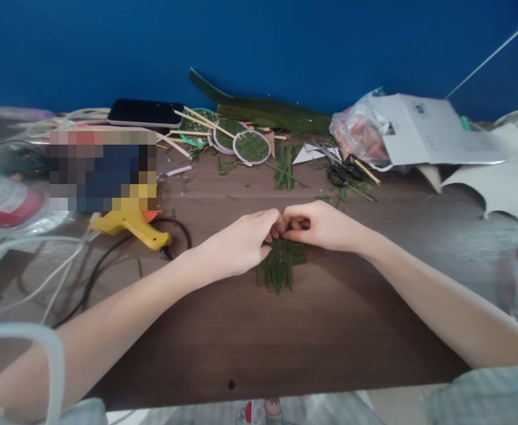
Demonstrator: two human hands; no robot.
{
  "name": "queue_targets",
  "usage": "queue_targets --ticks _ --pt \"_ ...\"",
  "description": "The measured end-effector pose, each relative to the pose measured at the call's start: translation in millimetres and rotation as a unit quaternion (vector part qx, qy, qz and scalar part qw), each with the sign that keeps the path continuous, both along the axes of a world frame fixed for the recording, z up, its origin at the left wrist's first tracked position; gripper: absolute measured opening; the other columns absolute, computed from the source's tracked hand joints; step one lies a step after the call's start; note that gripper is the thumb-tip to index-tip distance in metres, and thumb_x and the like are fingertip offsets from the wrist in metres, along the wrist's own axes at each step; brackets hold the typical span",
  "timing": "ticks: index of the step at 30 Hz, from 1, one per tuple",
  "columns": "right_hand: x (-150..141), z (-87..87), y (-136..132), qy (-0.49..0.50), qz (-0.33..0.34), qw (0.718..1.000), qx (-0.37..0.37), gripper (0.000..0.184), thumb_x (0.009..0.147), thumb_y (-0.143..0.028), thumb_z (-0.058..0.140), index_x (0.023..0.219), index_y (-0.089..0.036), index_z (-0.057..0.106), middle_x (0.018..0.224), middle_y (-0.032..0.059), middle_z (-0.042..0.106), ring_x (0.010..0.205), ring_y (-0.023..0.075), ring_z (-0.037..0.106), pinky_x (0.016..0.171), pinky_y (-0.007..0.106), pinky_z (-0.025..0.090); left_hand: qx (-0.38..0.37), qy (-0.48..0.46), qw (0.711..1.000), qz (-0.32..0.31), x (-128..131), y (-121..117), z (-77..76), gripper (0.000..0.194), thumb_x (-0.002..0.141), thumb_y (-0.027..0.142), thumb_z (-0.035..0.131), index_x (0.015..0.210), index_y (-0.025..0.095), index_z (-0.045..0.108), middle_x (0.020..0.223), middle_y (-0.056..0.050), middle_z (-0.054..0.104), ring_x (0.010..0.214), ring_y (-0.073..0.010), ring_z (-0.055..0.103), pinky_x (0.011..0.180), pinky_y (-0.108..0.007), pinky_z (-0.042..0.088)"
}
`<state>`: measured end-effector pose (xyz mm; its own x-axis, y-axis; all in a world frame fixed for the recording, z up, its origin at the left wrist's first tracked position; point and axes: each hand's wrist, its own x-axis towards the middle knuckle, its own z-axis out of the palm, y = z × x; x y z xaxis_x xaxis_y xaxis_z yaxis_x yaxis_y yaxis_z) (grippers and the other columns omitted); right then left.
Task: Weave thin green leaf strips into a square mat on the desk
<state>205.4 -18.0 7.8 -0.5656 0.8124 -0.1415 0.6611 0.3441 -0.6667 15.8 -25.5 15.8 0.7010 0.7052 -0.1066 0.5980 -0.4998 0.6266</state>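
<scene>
Flat on the brown table lies a small woven mat of green leaf strips (pixel 280 268), its lower ends loose and uneven. My left hand (pixel 256 239) is closed at the mat's upper left edge, thumb low and fingers curled. From the other side my right hand (pixel 309 224) pinches at the upper edge with thumb and forefinger. The fingertips of both hands meet there and cover that part of the strips. Just beyond my hands rests a bundle of loose leaf strips (pixel 284 168).
A yellow hot glue gun (pixel 132 227) with a black cord lies left. Behind are a phone (pixel 146 112), rimmed green discs (pixel 251 147), a long leaf (pixel 276 113) and black-handled scissors (pixel 338 174). White card (pixel 445 133) and a plastic bag (pixel 360 127) sit right, against a blue wall.
</scene>
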Motion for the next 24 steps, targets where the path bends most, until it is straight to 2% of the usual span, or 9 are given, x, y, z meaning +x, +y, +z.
queue_targets --ticks 6,11,16,19,24 --pt "2.6 0.2 -0.4 0.060 -0.028 0.997 -0.042 0.010 0.072 -0.020 0.055 0.078 -0.019 0.047 0.051 -0.0083 0.041 0.048 0.0063 0.034 0.051 0.021 0.028 -0.028 -0.022 0.999 0.009 -1.0 0.9 -2.0 0.024 0.067 0.007 0.050 0.090 0.016 0.049 0.089 -0.002 0.061 0.079 -0.0129 0.058 0.071 -0.024 0.045" --pt "4.5 -0.3 -1.1 0.154 -0.038 0.983 -0.093 0.016 0.075 -0.014 0.049 0.088 -0.020 0.040 0.057 -0.0064 0.050 0.052 0.0083 0.045 0.054 0.022 0.035 -0.031 -0.035 0.999 0.019 -0.2 -0.2 -1.9 0.022 0.068 0.007 0.050 0.087 0.017 0.048 0.085 -0.001 0.061 0.076 -0.0119 0.058 0.069 -0.023 0.045" --pt "-2.2 0.1 -5.3 0.197 -0.040 0.976 -0.078 0.018 0.075 -0.011 0.049 0.086 -0.021 0.038 0.060 -0.0053 0.053 0.056 0.0093 0.050 0.057 0.024 0.038 -0.024 -0.023 0.999 0.040 4.5 -2.9 1.4 0.005 0.077 0.019 0.051 0.080 0.017 0.048 0.077 0.000 0.061 0.071 -0.0138 0.059 0.065 -0.025 0.044" --pt "-6.3 1.3 -8.7 0.207 -0.034 0.976 -0.053 0.015 0.077 -0.014 0.050 0.086 -0.020 0.039 0.066 -0.0031 0.056 0.061 0.0096 0.052 0.060 0.024 0.039 -0.013 -0.020 0.999 0.047 6.6 -3.8 2.0 0.010 0.081 0.026 0.051 0.081 0.016 0.048 0.079 -0.002 0.062 0.071 -0.0148 0.059 0.064 -0.025 0.042" --pt "-6.2 2.7 -9.8 0.199 -0.031 0.979 -0.012 0.014 0.080 -0.025 0.054 0.088 -0.019 0.044 0.076 0.0000 0.059 0.071 0.0117 0.055 0.065 0.026 0.040 -0.004 -0.015 0.998 0.057 5.7 -2.8 0.8 0.013 0.084 0.029 0.047 0.082 0.016 0.050 0.081 -0.003 0.061 0.070 -0.0148 0.058 0.063 -0.025 0.040"
